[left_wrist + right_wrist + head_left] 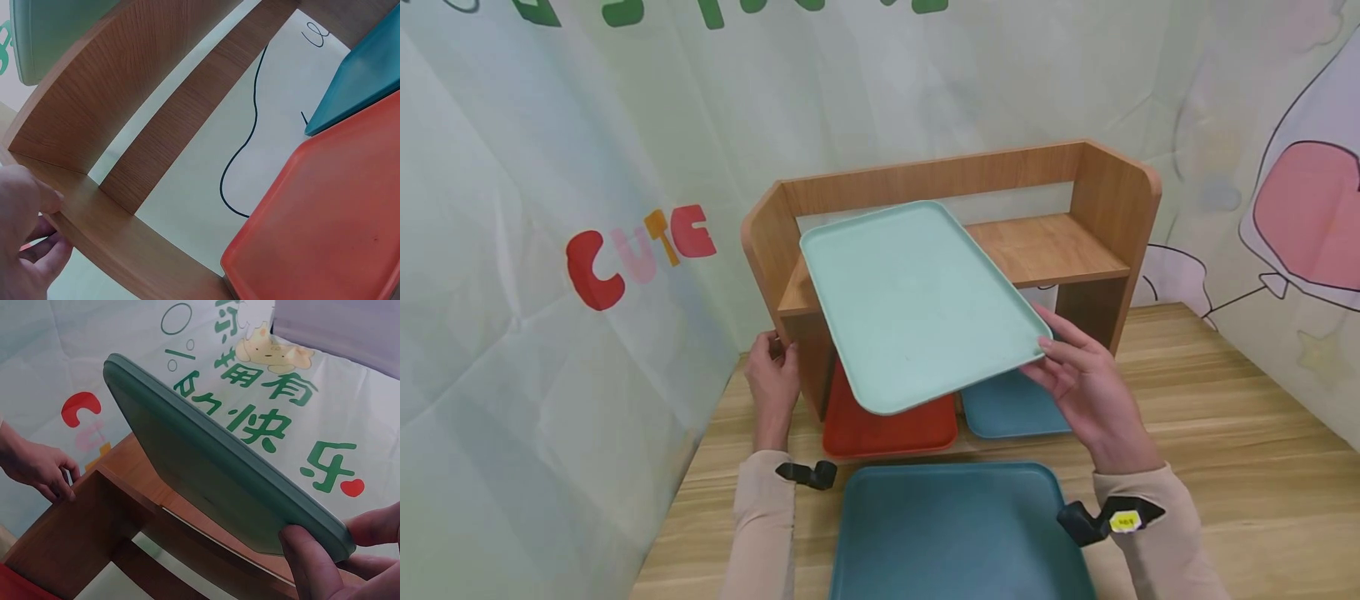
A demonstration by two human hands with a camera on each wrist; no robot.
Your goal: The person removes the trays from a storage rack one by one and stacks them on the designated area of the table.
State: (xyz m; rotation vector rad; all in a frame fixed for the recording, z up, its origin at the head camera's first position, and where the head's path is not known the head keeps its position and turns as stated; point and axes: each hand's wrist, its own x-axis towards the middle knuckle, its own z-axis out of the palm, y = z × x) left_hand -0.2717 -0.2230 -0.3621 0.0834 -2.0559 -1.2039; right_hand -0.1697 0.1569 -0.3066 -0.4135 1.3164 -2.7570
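My right hand (1101, 400) pinches a pale green tray (925, 308) by its near right corner. The tray is tilted in the air, in front of the upper board of a small wooden desk shelf (1116, 196). In the right wrist view, the thumb (306, 556) presses the tray's underside near the rim. My left hand (775, 379) grips the front edge of the shelf's left side panel (94, 234), thumb on one face and fingers on the other. Below the upper board, a red tray (891, 429) and a blue tray (1011, 408) lie side by side, jutting out in front.
A larger dark blue tray (955, 533) lies on the wood-grain table (1232, 433) between my forearms. Printed cloth (647, 150) hangs behind the shelf and along both sides. Table surface extends to the right of the shelf.
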